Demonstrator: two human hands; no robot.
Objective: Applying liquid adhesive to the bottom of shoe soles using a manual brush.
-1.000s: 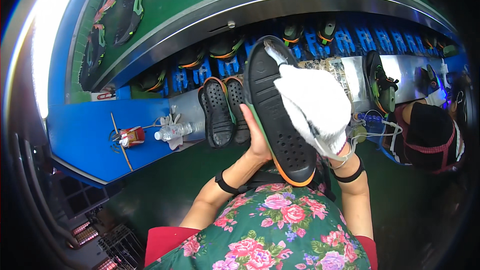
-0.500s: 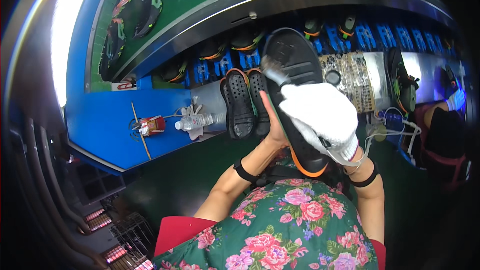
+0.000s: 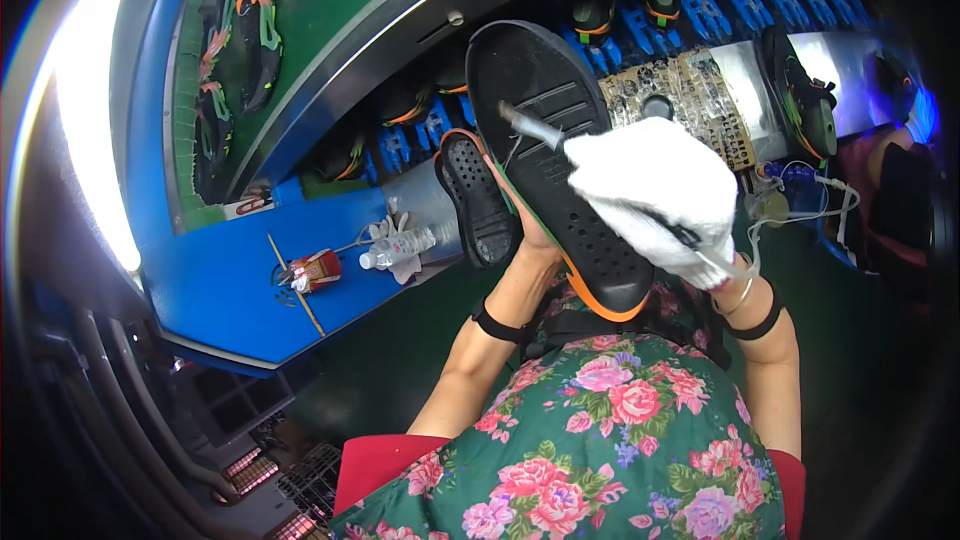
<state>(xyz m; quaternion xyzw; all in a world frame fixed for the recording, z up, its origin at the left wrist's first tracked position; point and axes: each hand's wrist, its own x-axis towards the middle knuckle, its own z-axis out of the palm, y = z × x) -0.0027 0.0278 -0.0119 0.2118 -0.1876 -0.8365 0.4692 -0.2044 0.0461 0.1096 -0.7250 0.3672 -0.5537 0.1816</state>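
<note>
I hold up a long black shoe sole (image 3: 558,188) with an orange rim at its heel, its grooved and perforated face toward me. My bare left hand (image 3: 538,227) is closed round its left side, with the fingers hidden behind it. A white knitted glove covers my right hand (image 3: 660,190), which is closed on a small brush (image 3: 538,130) with a pale handle. The brush tip lies over the forefoot, near the grooves. Another black perforated sole (image 3: 480,202) rests on the metal surface just left of the held one.
A blue side table (image 3: 230,290) carries a red box (image 3: 316,270) and a thin stick. Beside them lies a clear plastic bottle (image 3: 398,248). Shoes stand along blue holders (image 3: 705,15) at the back. A taped cardboard piece (image 3: 690,100) is behind my glove. Another person (image 3: 880,180) sits at right.
The view has turned, so the bench appears tilted. The brush tip has moved from the sole's left edge inward over the forefoot. The held sole now hides one of the two resting soles.
</note>
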